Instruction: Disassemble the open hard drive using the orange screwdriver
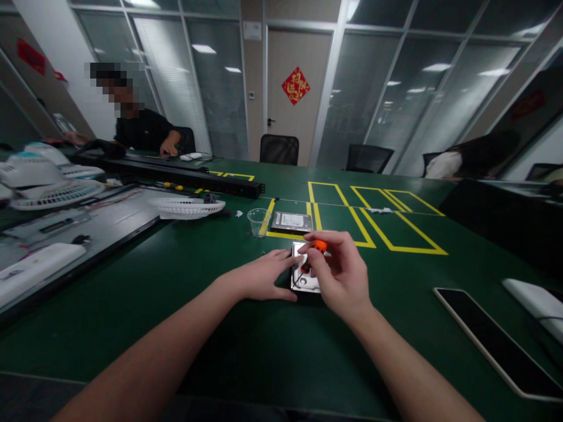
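A silver hard drive (313,284) lies on the green table in front of me. My left hand (268,275) grips it from the left, thumb at the near edge and fingers along the far side. An orange and black screwdriver (320,246) is wrapped in the fingers of my right hand (345,272). Its shaft slants down toward the drive's near left corner; the exact spot under the tip is hard to make out. Just beyond lies a second hard drive (291,221) with a white label facing up. Beside that one stands a clear plastic cup (259,223).
Yellow tape outlines (409,251) mark the green table (246,357). At right lie a dark-screened phone (497,343) and a white device (534,305). White fan parts (187,206), a metal panel (118,220) and long black bars (229,183) fill the left. Another person (143,132) sits far left.
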Available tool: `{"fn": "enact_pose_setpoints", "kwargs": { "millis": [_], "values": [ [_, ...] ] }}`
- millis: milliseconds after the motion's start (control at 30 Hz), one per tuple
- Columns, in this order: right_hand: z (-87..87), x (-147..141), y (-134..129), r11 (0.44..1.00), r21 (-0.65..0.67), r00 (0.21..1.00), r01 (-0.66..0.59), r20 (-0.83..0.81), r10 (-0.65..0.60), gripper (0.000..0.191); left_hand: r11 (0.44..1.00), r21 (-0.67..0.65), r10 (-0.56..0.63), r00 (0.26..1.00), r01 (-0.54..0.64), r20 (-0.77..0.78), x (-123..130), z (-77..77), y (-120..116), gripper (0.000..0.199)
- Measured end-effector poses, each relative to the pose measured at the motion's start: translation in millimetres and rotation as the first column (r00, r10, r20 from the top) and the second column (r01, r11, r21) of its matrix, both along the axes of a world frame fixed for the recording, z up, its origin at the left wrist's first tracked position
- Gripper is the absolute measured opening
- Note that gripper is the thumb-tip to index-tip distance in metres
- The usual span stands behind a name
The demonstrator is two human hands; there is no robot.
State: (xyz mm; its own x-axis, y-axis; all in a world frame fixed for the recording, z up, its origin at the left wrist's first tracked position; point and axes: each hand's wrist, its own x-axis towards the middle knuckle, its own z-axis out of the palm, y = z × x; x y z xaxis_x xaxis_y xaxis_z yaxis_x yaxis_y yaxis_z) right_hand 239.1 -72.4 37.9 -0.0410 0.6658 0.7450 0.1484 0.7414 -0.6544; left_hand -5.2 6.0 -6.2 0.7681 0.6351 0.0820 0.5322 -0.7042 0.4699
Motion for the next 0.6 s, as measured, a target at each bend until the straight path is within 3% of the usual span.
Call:
{"fn": "enact_pose_setpoints", "kwargs": {
  "millis": [200, 367, 467, 600],
  "values": [
    [-3.1, 3.2, 0.4, 0.999, 0.005, 0.998, -0.042, 0.049, 0.041, 0.025, 0.996, -0.069, 0.045, 0.999, -0.047, -0.018, 2.7, 4.7, -2.7, 0.115],
    [-3.0, 7.5, -0.5, 0.997, 0.044, 0.993, -0.057, 0.104, 0.052, 0.036, 0.997, -0.059, 0.047, 0.998, -0.049, -0.032, 4.7, 8.9, -4.5, 0.101],
    [-1.6, 6.1, -0.6, 0.998, 0.037, 0.994, -0.042, 0.098, 0.038, 0.031, 0.997, -0.068, 0.047, 0.999, -0.049, -0.025, 4.6, 9.8, -5.0, 0.097],
    [0.2, 1.9, -0.8, 0.999, -0.01, 0.998, -0.052, 0.034, 0.053, 0.019, 0.995, -0.085, 0.048, 0.999, -0.049, -0.015, 4.5, 9.7, -5.5, 0.107]
  ]
}}
